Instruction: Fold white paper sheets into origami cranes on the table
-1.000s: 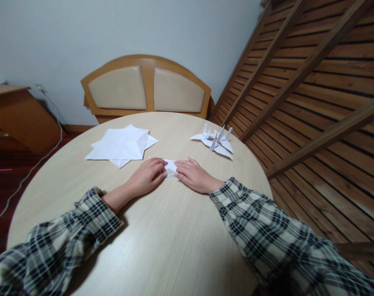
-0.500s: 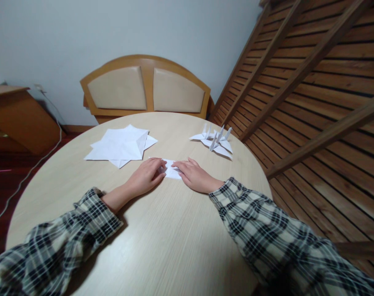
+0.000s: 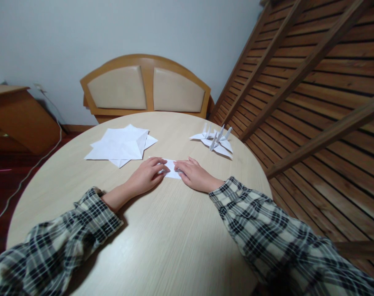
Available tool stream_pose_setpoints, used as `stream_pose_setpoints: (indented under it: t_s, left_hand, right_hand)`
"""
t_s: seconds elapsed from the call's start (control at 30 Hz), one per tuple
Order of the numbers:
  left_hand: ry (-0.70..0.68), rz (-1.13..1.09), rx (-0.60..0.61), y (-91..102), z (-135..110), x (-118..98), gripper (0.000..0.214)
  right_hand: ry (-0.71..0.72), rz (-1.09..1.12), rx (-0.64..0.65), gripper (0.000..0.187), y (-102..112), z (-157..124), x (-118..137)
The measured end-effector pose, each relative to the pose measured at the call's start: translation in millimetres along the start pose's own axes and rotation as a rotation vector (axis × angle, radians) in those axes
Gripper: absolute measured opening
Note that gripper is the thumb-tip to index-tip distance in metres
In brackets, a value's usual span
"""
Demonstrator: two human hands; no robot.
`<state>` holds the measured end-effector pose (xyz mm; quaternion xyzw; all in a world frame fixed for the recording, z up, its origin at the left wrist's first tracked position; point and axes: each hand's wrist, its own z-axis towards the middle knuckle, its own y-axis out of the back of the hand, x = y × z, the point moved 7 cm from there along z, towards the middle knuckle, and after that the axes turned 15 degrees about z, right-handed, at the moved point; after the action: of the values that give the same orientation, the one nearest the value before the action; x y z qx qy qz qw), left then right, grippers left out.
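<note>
A small folded sheet of white paper lies on the table between my hands, and both of them partly cover it. My left hand grips the paper's left end with curled fingers, its fingertips reaching in towards the middle. On the right end, my right hand holds the paper in the same way, fingers bent and thumb close to the near edge. Only the middle strip of the paper shows; the folds under my fingers are hidden.
Beyond my left hand is a stack of creased white paper sheets. Several folded paper cranes stand at the far right of the round wooden table. A padded headboard is behind it, and a slatted wooden panel rises on the right.
My left fingertips have shifted slightly right over the paper. My right fingers have drawn a little to the right and curled. The paper, cranes and stack stay in place.
</note>
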<state>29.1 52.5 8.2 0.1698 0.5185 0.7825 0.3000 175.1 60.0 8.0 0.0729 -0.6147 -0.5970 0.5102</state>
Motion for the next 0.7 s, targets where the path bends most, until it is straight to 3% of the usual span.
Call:
stream_pose_setpoints:
  t_s: [0.7]
  left_hand:
    - [-0.17,0.304,0.019,11.6,3.6,-27.5,0.024]
  right_hand:
    - [0.013,-0.038,0.096,0.069,-1.4,-1.7,3.1]
